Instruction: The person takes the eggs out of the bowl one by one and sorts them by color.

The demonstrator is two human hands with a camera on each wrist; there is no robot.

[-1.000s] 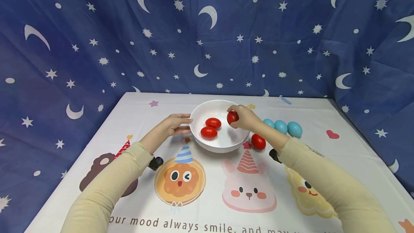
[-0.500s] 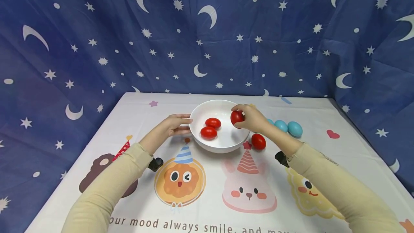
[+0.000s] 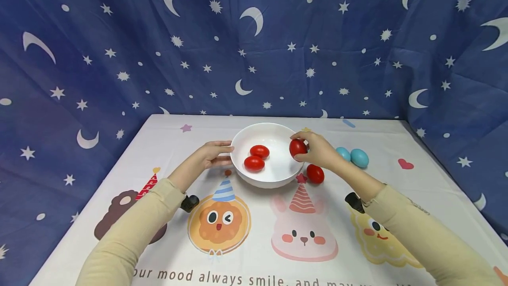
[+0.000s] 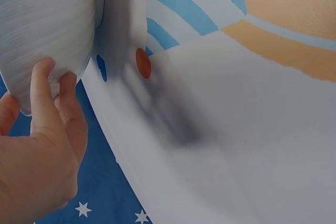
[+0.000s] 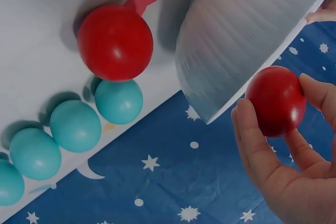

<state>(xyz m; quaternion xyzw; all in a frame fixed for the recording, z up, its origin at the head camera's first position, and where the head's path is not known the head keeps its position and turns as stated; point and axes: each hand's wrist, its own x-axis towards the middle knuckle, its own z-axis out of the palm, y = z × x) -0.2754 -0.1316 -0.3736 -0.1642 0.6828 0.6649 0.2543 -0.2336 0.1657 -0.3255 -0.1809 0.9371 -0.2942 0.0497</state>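
Observation:
A white bowl [image 3: 268,180] stands mid-table with two red eggs, one [image 3: 259,151] behind the other [image 3: 254,163], lying inside. At its left side my left hand [image 3: 214,153] holds the bowl; in the left wrist view the fingers lie along the outer wall [image 4: 58,30] and the thumb is at the rim. My right hand [image 3: 317,149] pinches a third red egg [image 5: 276,101] between thumb and fingers, close over the right rim in the head view. Another red egg [image 3: 315,174] lies on the table just right of the bowl.
Several light-blue eggs [image 5: 76,125] lie in a row right of the bowl; my right forearm hides some in the head view. The white tablecloth [image 3: 190,133] carries printed cartoon figures. A blue star-and-moon curtain [image 3: 222,87] hangs behind the table.
My right hand has moved right with the red egg, from over the bowl's inside to its right rim. The left hand stays on the bowl.

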